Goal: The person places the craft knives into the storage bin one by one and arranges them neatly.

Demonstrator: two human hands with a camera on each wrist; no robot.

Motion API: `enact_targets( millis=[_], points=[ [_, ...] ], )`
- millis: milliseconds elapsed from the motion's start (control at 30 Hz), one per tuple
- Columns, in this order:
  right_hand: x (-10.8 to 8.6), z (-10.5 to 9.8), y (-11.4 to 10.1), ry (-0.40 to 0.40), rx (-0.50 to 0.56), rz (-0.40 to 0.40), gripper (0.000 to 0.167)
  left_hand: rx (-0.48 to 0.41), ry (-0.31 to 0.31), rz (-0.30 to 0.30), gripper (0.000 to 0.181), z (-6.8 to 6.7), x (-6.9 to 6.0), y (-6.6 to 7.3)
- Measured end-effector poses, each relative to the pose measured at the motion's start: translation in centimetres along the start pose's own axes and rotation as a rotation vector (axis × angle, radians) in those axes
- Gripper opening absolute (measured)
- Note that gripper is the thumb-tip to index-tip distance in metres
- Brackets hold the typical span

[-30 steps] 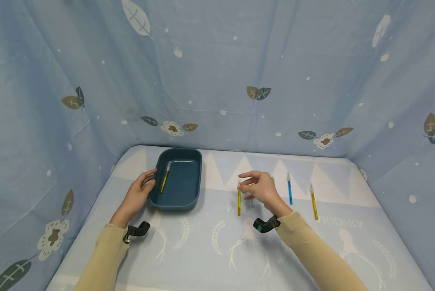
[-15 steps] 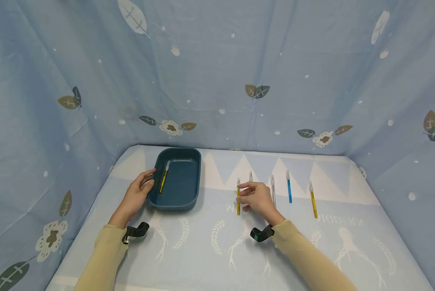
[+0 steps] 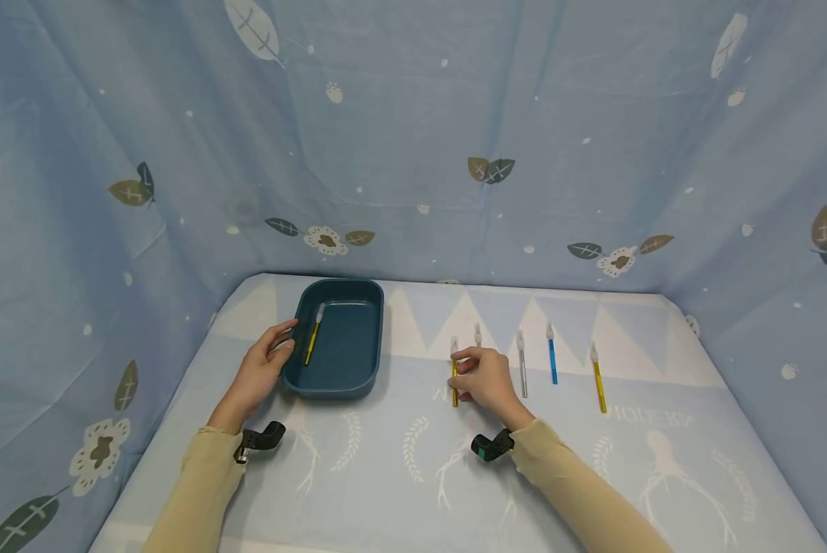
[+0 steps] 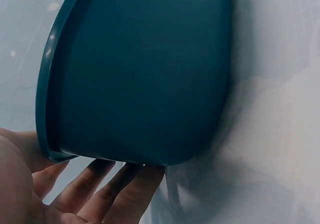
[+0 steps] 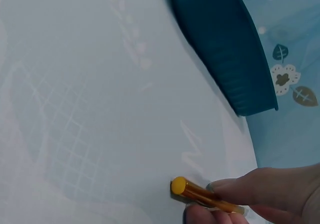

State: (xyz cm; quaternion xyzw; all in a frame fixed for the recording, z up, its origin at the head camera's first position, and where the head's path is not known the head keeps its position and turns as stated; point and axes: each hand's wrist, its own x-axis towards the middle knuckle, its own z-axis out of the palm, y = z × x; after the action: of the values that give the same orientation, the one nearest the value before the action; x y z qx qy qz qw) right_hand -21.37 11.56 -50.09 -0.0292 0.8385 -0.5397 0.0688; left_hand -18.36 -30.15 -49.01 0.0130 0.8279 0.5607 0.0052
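Observation:
A dark teal tray (image 3: 340, 393) (image 4: 140, 73) stands at the left of the table. My left hand (image 3: 256, 378) (image 4: 95, 194) touches its left side with extended, slightly bent fingers. Inside the tray lies a yellow craft knife (image 3: 312, 346) with a clear cap. Thumb and fingers of my right hand (image 3: 489, 384) (image 5: 270, 194) pinch another yellow knife (image 3: 455, 398) (image 5: 200, 193), low over or on the table; contact with the cloth cannot be told. Behind that hand, a capped knife (image 3: 478, 336) is mostly hidden.
To the right of my right hand lie a silver knife (image 3: 523, 370), a blue knife (image 3: 553, 359) and a yellow knife (image 3: 599, 382), all capped. A patterned cloth covers the table (image 3: 358, 499). Blue curtains (image 3: 413, 115) stand behind and at both sides.
My right hand has moved a little left and down along the yellow knife, and its fingers have closed on it. The silver knife has come into view. My left hand stays at the tray.

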Motion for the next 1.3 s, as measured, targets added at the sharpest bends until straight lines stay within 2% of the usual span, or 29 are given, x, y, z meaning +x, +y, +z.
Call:
enact_targets(
  millis=[267,867,1300],
  points=[
    [0.4,0.2,-0.4,-0.017,-0.037,0.026,0.04,-0.003,0.006,0.0,0.056,0.0,0.1,0.0],
    [0.4,0.2,-1.1,-0.023,-0.109,0.01,0.032,-0.004,0.007,-0.006,0.057,0.1,0.2,-0.3],
    [0.3,0.3,-1.5,-0.014,-0.157,0.024,0.032,-0.008,0.013,-0.006,0.056,0.0,0.5,-0.7]
  ],
)
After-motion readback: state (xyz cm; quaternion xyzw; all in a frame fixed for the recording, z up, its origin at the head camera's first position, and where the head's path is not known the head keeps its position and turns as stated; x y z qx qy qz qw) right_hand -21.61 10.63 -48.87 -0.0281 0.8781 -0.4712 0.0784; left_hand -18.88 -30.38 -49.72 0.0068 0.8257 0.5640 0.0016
